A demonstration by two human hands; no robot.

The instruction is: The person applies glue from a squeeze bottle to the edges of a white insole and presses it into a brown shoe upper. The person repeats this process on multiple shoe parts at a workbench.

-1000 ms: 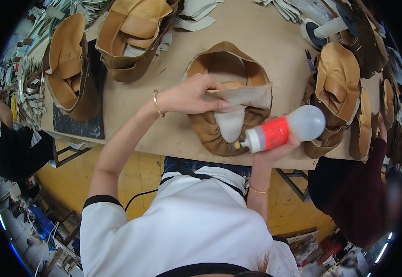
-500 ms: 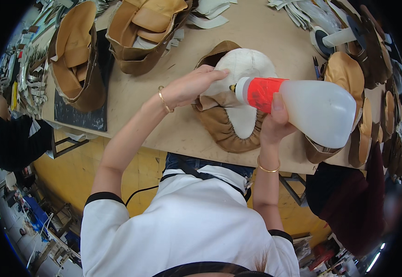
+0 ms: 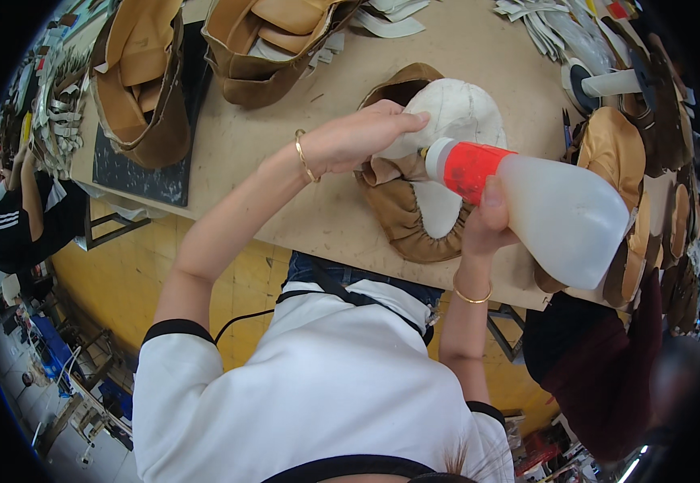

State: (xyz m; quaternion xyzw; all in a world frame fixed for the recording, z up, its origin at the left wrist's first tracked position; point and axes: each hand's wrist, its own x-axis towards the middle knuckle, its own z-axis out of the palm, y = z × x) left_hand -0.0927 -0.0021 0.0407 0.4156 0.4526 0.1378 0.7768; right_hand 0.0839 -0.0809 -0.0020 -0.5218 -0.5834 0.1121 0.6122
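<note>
A brown leather shoe upper [image 3: 402, 211] lies on the wooden table [image 3: 302, 201], with a white insole piece [image 3: 456, 121] folded up over it. My left hand [image 3: 362, 137] presses on the white piece and the upper's edge. My right hand [image 3: 487, 225] grips a translucent squeeze bottle with a red collar [image 3: 555, 201], tipped sideways so that its white nozzle touches the upper just right of my left fingers.
Stacks of tan leather uppers [image 3: 145, 80] sit at the back left on a dark mat [image 3: 145, 173], and another stack of uppers [image 3: 277, 40] lies behind. More brown pieces [image 3: 648, 185] pile at the right. White cut pieces [image 3: 559, 24] lie far right. A person in black [image 3: 20, 217] sits at left.
My right hand has lifted the bottle from the table's front edge and tipped its nozzle onto the upper. The white piece got folded upward under my left hand.
</note>
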